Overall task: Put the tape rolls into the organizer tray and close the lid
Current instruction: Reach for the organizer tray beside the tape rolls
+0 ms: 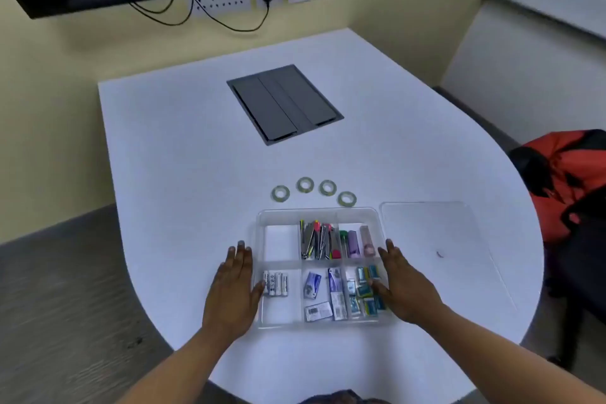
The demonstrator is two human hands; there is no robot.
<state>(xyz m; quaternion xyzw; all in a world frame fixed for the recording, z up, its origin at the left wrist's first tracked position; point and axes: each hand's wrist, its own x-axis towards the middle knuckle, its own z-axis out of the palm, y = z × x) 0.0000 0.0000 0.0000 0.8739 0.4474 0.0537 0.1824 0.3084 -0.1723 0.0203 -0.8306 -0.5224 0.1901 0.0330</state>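
Observation:
Several small clear tape rolls lie in an arc on the white table, just beyond the organizer tray. The clear tray has several compartments holding batteries, clippers, small tubes and packets; its far-left compartment is bare. The clear lid lies flat on the table to the tray's right. My left hand rests flat against the tray's left wall, fingers apart. My right hand lies flat against the tray's right wall, thumb over the rim. Neither hand holds anything.
A grey cable hatch is set into the table farther back. A red and black bag sits on a chair at the right. A dark screen, wall sockets and hanging cables are on the wall behind.

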